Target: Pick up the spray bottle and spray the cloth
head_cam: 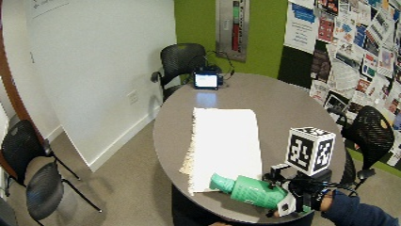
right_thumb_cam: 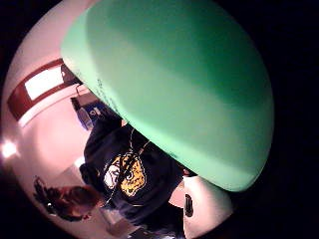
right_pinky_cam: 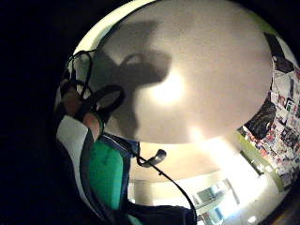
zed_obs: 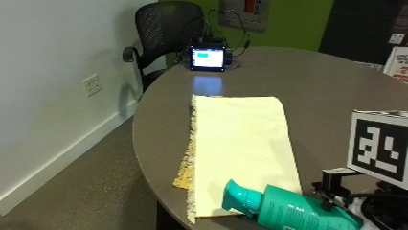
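Outside view: a round grey table (zed_obs: 331,91) fills most of the scene, with a pale yellow cloth (zed_obs: 239,143) spread flat on it, one long fringed edge toward the table's rim and the near end reaching almost to the near edge. A black mesh office chair (zed_obs: 167,24) stands behind the far side of the table, against a green wall. On the far part of the tabletop, well apart from the cloth, sits a small lit screen (zed_obs: 208,58) with cables rising behind it.

Over the near end of the cloth lies the teal spray bottle (zed_obs: 290,208), tilted almost onto its side, its darker spray head (zed_obs: 241,196) out over the cloth's near corner and its body running back toward the person.

Wide outside view: the gloved right hand (head_cam: 300,200) is at the bottle's base end, near the table's edge, with a dark blue sleeve (head_cam: 356,211) behind it (the hand is largely hidden by its rig).

Right thumb side palm view: the bottle's green body (right_thumb_cam: 179,84) fills most of the field, close against the palm. Right little finger side palm view: two fingers (right_pinky_cam: 79,110) show beside the green body. Whether the fingers wrap the bottle cannot be told from any view.
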